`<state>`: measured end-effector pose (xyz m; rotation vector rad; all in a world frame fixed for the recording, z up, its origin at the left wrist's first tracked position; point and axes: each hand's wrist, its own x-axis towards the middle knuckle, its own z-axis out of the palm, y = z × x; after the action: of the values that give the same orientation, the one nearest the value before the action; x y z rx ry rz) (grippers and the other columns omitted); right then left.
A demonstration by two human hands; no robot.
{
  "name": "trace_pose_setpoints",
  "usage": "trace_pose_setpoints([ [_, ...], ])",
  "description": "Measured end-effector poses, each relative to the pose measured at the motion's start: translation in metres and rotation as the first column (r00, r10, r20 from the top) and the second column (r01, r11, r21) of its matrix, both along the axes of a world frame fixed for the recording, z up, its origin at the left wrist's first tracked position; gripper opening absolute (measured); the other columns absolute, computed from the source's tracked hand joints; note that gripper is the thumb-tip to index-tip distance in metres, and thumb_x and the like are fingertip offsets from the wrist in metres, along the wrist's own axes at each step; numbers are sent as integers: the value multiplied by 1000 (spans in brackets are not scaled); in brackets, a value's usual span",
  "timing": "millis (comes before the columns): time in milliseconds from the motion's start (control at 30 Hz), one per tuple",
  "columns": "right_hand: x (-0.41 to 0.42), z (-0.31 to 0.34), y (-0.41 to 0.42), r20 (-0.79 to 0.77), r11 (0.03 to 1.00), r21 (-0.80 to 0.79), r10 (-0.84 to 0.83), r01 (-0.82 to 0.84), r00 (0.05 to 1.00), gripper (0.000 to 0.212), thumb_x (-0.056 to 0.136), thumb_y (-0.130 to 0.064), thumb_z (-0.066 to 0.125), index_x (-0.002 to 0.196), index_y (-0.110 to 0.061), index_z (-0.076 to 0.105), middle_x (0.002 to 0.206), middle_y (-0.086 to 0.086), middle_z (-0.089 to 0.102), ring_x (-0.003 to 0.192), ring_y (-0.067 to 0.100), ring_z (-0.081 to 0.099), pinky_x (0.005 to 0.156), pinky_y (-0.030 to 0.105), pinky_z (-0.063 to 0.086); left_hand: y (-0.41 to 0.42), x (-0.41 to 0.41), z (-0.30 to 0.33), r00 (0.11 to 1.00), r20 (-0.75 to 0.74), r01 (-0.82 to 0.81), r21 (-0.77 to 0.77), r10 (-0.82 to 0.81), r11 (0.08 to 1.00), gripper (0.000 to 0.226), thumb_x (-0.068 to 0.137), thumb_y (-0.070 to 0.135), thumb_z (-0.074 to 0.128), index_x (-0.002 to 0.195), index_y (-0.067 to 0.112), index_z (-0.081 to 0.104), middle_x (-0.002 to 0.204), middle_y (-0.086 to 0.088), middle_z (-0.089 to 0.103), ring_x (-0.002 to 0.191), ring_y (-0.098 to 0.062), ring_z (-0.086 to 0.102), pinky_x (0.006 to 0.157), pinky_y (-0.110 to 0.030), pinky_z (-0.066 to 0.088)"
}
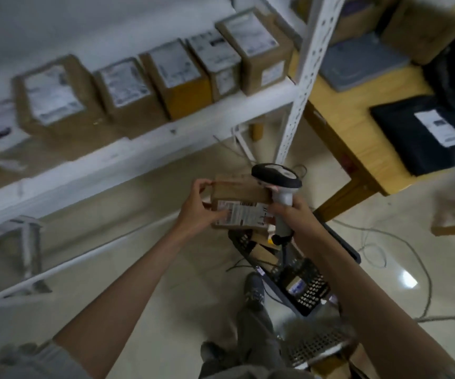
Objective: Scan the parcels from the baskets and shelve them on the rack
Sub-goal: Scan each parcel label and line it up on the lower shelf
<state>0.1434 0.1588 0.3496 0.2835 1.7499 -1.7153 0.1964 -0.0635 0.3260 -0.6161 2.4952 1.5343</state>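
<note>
Item, near: black basket [307, 294] on the floor by my feet, more parcels lying inside. Item, middle: brown parcel [241, 205], label facing me; my left hand [197, 212] is gripping its left end, my right hand [289, 212] is gripping the scanner [277, 177], touching its right edge. Step: scanning. Item, far left: rack [144, 149], boxes lining it; shelving is coming next, needing a free gap.

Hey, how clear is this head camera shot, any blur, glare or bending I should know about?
Head view: motion blur smears the brown cardboard parcels on the white metal rack; the left hand, its small cardboard parcel and the right hand's grey handheld scanner are sharper; a glare spot shines on the glossy floor tiles; wide-angle distortion bends the rack's edges.
</note>
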Motion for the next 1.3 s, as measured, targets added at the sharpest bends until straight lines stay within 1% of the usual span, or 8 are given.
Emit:
trace_pose_setpoints([
  [167,61,71,-44,-95,989,-75,123,-130,988,24,93,5,57,113,-8,60,106,11,68,96,23,66,72,27,62,-41,97,62,989,-72,-118,129,128,985,73,77,15,86,131,25,38,136,4,51,97,-15,64,74,-26,58],
  [367,121,144,-117,-206,954,-82,267,-288,942,25,92,2,61,108,-16,61,103,8,65,93,22,66,85,38,60,-99,201,137,942,-208,-237,146,264,961,75,73,21,90,131,28,41,127,7,59,119,-18,58,99,-39,53],
  [667,186,250,-219,-448,804,-137,471,-578,760,27,98,1,54,121,-10,59,109,10,71,97,24,70,83,41,61,-170,319,247,807,-391,-430,122,442,894,74,75,15,88,132,36,46,123,7,61,111,-13,64,84,-24,57],
  [800,207,286,-259,-519,745,-116,518,-657,680,32,96,2,57,126,-9,57,119,17,67,104,31,69,80,40,61,-200,358,287,731,-483,-514,74,482,855,70,74,15,89,128,41,52,122,5,64,109,-16,66,91,-38,57],
  [933,225,318,-288,-607,698,-38,552,-715,572,24,94,-4,61,115,-15,60,107,15,71,99,32,71,85,50,61,-231,390,327,673,-533,-582,46,513,812,64,78,6,84,127,37,56,121,-10,64,95,-12,72,79,-35,61],
  [1033,235,339,-303,-693,696,4,520,-718,500,20,96,-5,61,104,-23,59,96,2,72,81,14,72,65,25,61,-255,408,355,649,-543,-640,-9,533,769,62,79,12,84,127,40,57,119,-10,64,93,-17,70,68,-28,58],
  [1133,240,353,-315,-771,673,91,514,-734,376,25,96,-6,61,107,-27,54,103,0,68,85,21,70,66,26,61,-273,422,381,630,-541,-689,-60,556,722,61,79,18,83,128,42,57,119,-6,64,99,-21,69,77,-35,62],
  [1300,248,363,-327,-872,581,346,490,-736,-24,36,90,-7,67,110,-34,52,109,-7,61,91,8,59,77,28,55,-294,433,417,665,-505,-699,-163,550,696,64,80,17,82,133,39,54,118,-6,62,94,-22,68,68,-25,56],
])
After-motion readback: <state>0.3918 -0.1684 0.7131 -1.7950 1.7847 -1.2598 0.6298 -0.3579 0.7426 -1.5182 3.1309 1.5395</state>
